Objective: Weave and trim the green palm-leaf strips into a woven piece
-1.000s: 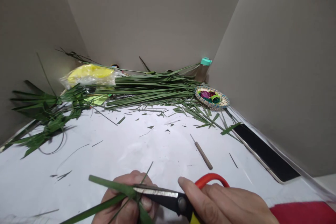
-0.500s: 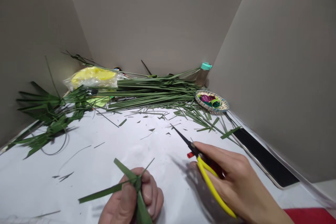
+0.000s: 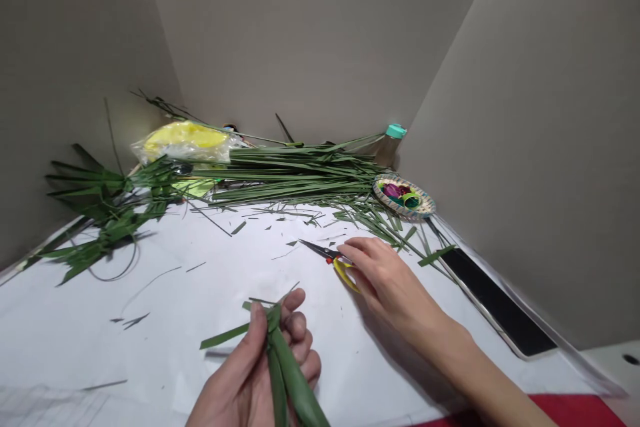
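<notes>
My left hand (image 3: 250, 373) is closed round a knotted piece of green leaf strips (image 3: 295, 373), pinching it below the knot between thumb and fingers. One strip end sticks out to the left, and thinner ends point up. My right hand (image 3: 375, 273) is out over the white tabletop (image 3: 200, 307), its fingers on the yellow handle of small black-bladed scissors (image 3: 333, 259). The blades point left, close together and low over the surface; whether they touch it I cannot tell. Small leaf scraps (image 3: 293, 243) lie near the tip.
Behind lies a pile of long green leaf strips (image 3: 280, 173), with a yellow item in clear plastic (image 3: 185, 140) to its left. Woven leaf pieces (image 3: 110, 227) sit far left. On the right are a small woven basket (image 3: 427, 203), a teal-capped bottle (image 3: 393, 143) and a black phone (image 3: 500, 307).
My right hand has moved forward and left, lowering the scissors toward the tabletop. My left hand has turned the leaf piece and shifted slightly right. The camera view has shifted a little.
</notes>
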{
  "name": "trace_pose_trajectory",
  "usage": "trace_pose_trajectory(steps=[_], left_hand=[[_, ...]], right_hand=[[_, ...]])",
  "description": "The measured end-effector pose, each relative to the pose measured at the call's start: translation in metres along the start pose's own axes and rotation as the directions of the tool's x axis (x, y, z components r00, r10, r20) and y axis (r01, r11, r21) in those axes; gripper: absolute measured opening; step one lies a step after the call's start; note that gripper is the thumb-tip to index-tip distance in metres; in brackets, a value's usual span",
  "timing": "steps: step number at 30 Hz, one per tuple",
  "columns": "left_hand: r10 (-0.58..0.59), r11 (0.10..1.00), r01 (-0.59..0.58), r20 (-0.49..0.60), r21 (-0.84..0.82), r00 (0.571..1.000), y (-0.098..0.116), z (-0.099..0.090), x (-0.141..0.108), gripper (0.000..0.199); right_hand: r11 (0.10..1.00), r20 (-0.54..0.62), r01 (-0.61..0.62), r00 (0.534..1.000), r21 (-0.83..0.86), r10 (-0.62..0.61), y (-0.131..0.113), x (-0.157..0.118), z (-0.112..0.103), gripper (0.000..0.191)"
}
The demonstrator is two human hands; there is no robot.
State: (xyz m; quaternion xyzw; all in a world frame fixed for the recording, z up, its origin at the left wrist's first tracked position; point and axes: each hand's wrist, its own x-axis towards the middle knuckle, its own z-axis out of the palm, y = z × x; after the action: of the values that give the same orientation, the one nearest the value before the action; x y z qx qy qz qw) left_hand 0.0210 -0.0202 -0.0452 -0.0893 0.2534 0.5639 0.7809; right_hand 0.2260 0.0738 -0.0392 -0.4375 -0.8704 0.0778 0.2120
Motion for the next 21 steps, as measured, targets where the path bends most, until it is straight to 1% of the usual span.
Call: trace_pose_trajectory(steps=[2, 4, 5, 7, 9, 11, 13, 16, 18, 21], left_hand=[[0.047, 0.995, -0.045, -0.017, 0.093, 0.999, -0.002, -0.001, 0.002, 0.030], [0.063, 0.985, -0.061, -0.007, 0.160, 0.998, -0.005, -0.005, 0.004, 0.030], [0.054, 0.984, -0.054, 0.004, 0.167, 0.999, -0.006, -0.007, 0.005, 0.030], [0.028, 0.986, -0.035, 0.046, 0.163, 0.999, -0.011, -0.010, 0.006, 0.028], [0.030, 0.987, -0.042, 0.081, 0.152, 0.996, -0.016, -0.009, 0.004, 0.028], [0.062, 0.985, -0.077, 0.097, 0.156, 0.993, -0.020, -0.004, 0.002, 0.033], [0.090, 0.982, -0.106, 0.105, 0.157, 0.990, -0.023, 0.002, 0.000, 0.042], [0.115, 0.974, -0.139, 0.140, 0.178, 0.983, -0.022, 0.007, 0.000, 0.050], [0.122, 0.967, -0.156, 0.171, 0.199, 0.978, -0.021, 0.008, 0.000, 0.053], [0.117, 0.956, -0.170, 0.223, 0.239, 0.968, -0.019, 0.003, 0.001, 0.054]], right_hand=[[0.992, -0.048, 0.089, 0.995, 0.086, -0.085, -0.013, -0.005, -0.013, 0.029], [0.968, -0.089, 0.178, 0.982, 0.179, -0.164, -0.030, -0.010, -0.025, 0.035], [0.947, -0.099, 0.218, 0.975, 0.235, -0.199, -0.039, -0.012, -0.030, 0.038], [0.909, -0.076, 0.252, 0.968, 0.331, -0.241, -0.053, -0.012, -0.036, 0.042], [0.878, -0.032, 0.252, 0.964, 0.408, -0.262, -0.060, -0.009, -0.037, 0.039], [0.837, -0.020, 0.246, 0.962, 0.488, -0.271, -0.061, -0.005, -0.036, 0.035], [0.783, -0.048, 0.254, 0.960, 0.568, -0.276, -0.058, -0.003, -0.033, 0.032], [0.717, -0.099, 0.263, 0.960, 0.646, -0.262, -0.055, -0.002, -0.028, 0.036], [0.694, -0.124, 0.265, 0.961, 0.669, -0.246, -0.055, -0.003, -0.027, 0.036], [0.693, -0.165, 0.285, 0.958, 0.662, -0.236, -0.055, -0.005, -0.029, 0.033]])
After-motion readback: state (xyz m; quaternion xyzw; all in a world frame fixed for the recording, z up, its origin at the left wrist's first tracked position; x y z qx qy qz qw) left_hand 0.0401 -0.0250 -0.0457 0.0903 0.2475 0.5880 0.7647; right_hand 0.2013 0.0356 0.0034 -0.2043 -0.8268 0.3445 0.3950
